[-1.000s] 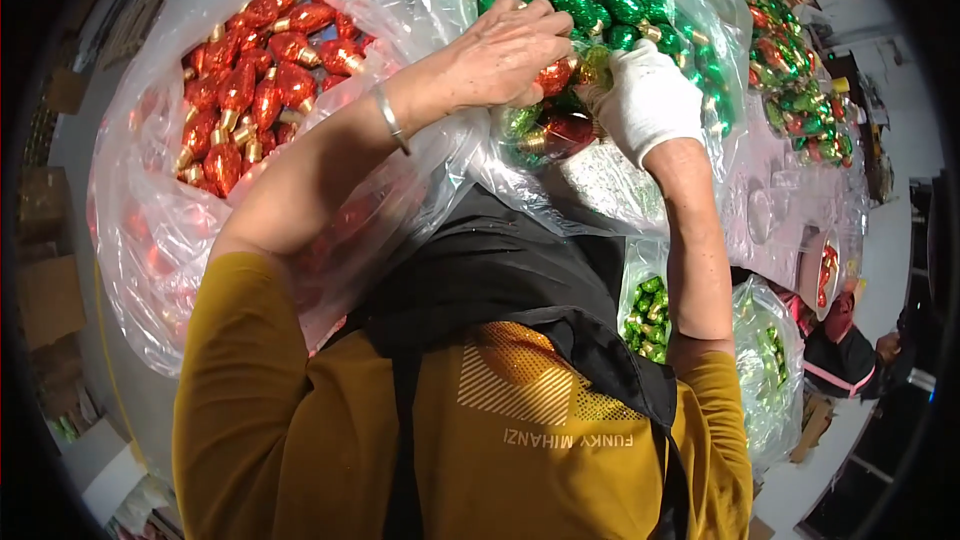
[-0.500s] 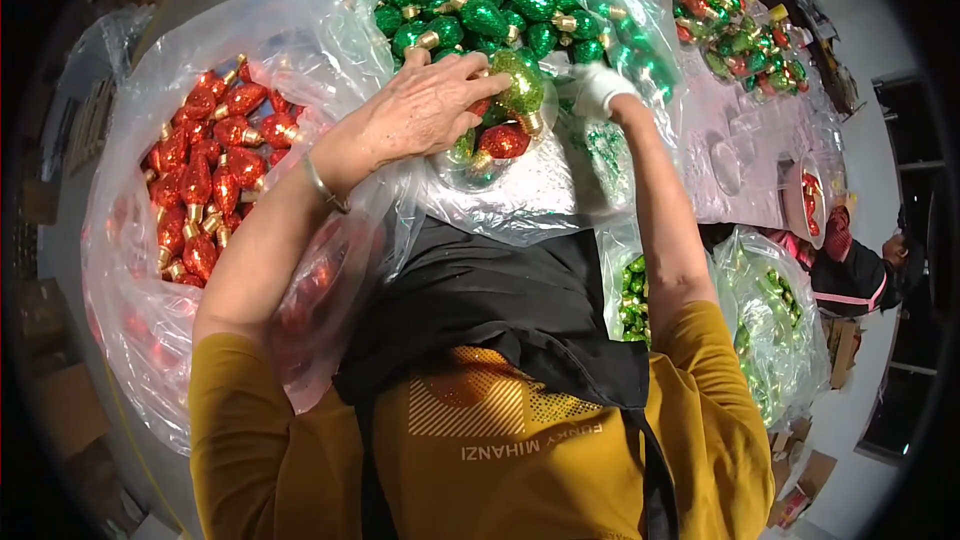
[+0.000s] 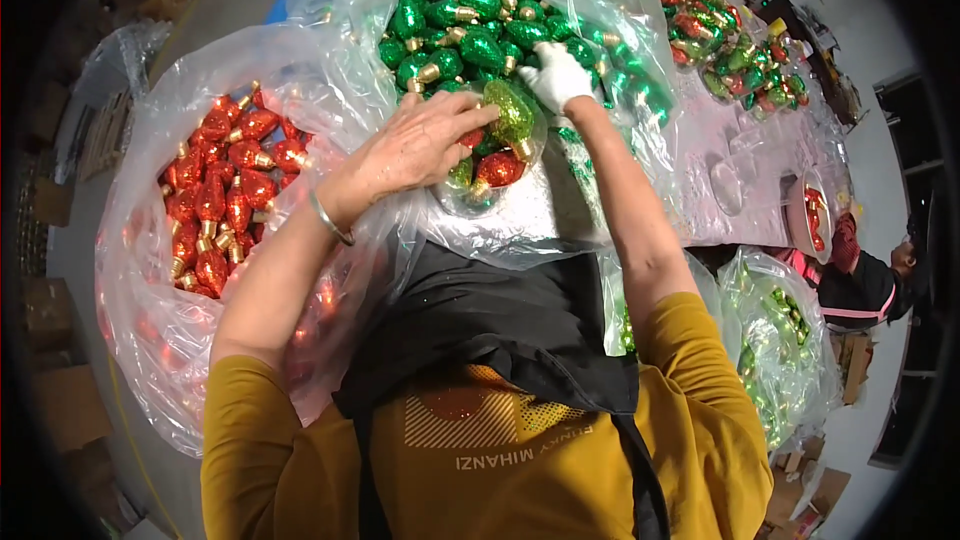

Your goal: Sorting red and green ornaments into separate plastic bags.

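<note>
Steadying the clear plastic package (image 3: pixel 468 199), six o'clock of the shiny green bulbs (image 3: pixel 481 47), in the grip of the bare left hand (image 3: pixel 420 137) seemed sound, though whether the white-gloved right hand (image 3: pixel 558 78) held anything, I couldn't tell.

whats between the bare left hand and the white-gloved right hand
The head view shows a light-green glittery bulb with a gold base between the bare left hand and the white-gloved right hand, nearer the left hand.
</note>
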The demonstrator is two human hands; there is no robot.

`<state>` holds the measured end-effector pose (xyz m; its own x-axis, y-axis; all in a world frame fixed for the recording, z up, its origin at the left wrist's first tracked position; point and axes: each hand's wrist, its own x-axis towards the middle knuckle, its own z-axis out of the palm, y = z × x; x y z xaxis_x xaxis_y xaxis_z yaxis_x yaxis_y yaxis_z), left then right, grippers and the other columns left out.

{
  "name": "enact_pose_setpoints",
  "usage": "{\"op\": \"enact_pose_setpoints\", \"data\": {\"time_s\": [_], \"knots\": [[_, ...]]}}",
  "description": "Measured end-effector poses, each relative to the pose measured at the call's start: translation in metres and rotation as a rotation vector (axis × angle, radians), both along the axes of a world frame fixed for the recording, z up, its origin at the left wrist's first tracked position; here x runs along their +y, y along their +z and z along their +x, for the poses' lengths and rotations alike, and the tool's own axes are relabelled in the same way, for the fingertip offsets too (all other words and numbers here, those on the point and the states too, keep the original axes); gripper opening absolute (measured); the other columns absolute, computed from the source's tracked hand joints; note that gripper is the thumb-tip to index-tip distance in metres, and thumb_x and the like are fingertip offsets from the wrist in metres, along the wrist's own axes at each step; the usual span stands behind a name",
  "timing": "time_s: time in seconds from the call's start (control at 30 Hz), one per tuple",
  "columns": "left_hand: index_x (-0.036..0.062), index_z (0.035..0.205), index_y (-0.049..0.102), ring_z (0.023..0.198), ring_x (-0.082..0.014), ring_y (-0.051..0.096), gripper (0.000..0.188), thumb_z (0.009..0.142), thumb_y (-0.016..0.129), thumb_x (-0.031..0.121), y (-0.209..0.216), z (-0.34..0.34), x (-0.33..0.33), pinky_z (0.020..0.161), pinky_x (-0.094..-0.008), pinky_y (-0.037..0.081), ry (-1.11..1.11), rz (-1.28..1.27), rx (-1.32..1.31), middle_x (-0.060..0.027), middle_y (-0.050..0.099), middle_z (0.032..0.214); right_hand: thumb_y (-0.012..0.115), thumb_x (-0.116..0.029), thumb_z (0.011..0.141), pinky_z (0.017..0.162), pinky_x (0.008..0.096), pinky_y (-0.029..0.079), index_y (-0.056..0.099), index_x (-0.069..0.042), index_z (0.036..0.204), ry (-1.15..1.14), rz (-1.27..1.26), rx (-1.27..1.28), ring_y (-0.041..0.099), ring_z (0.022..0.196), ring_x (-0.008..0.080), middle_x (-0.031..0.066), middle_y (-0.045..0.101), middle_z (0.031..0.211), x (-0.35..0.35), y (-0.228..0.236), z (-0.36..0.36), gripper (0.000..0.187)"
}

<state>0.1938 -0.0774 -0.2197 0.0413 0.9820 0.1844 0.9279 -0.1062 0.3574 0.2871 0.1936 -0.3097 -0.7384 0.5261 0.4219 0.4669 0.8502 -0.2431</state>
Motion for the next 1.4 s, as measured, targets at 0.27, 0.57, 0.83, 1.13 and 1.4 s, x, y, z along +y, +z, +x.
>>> {"op": "enact_pose_setpoints", "data": {"time_s": [0.27,0.57,0.83,1.13,1.4], "knots": [[0.0121,0.131,0.047,0.108,-0.0220,0.049,0.051,0.081,0.058,0.014,-0.005,0.003,-0.013,0.084,-0.0421,0.035,0.092,0.085,-0.028,-0.0066,0.053,0.109,0.063,-0.037,0.082,0.092,0.0442,0.045,0.049,-0.009,0.128,-0.062,-0.264,-0.575,0.056,0.107,0.0346,0.0202,0.056,0.119,-0.048,0.000,-0.001,0.055],[0.0098,0.131,0.046,0.110,-0.0269,0.051,0.046,0.085,0.055,0.014,-0.018,-0.017,-0.008,0.091,-0.0389,0.037,0.041,0.037,-0.047,-0.0105,0.054,0.118,0.071,-0.018,0.078,0.080,0.0299,0.053,0.051,-0.007,0.124,0.502,-0.927,0.458,0.061,0.097,0.0194,0.0118,0.059,0.112,-0.112,0.122,0.056,0.051],[0.0052,0.131,0.042,0.108,-0.0350,0.054,0.051,0.082,0.054,0.011,-0.010,-0.024,-0.004,0.093,-0.0422,0.041,0.076,0.007,-0.260,-0.0185,0.055,0.117,0.076,-0.022,0.075,0.087,0.0321,0.049,0.055,-0.006,0.120,0.610,-0.391,-0.138,0.060,0.098,0.0193,0.0089,0.061,0.108,-0.126,0.131,0.043,0.052],[0.0045,0.137,0.032,0.112,-0.0375,0.052,0.065,0.076,0.053,0.004,-0.020,-0.033,-0.009,0.097,-0.0417,0.042,0.031,0.166,-0.325,-0.0216,0.056,0.118,0.069,-0.019,0.081,0.082,0.0309,0.048,0.058,-0.003,0.112,0.614,-1.006,0.147,0.060,0.090,0.0149,0.0079,0.062,0.097,-0.136,0.159,0.046,0.037],[0.0045,0.136,0.037,0.118,-0.0352,0.050,0.052,0.086,0.052,0.010,-0.012,-0.026,-0.013,0.099,-0.0404,0.040,0.044,0.119,-0.232,-0.0197,0.054,0.123,0.066,-0.012,0.084,0.078,0.0261,0.047,0.060,-0.003,0.102,0.434,-0.712,0.211,0.058,0.084,0.0112,0.0052,0.063,0.089,-0.135,0.097,0.063,0.022]]}}
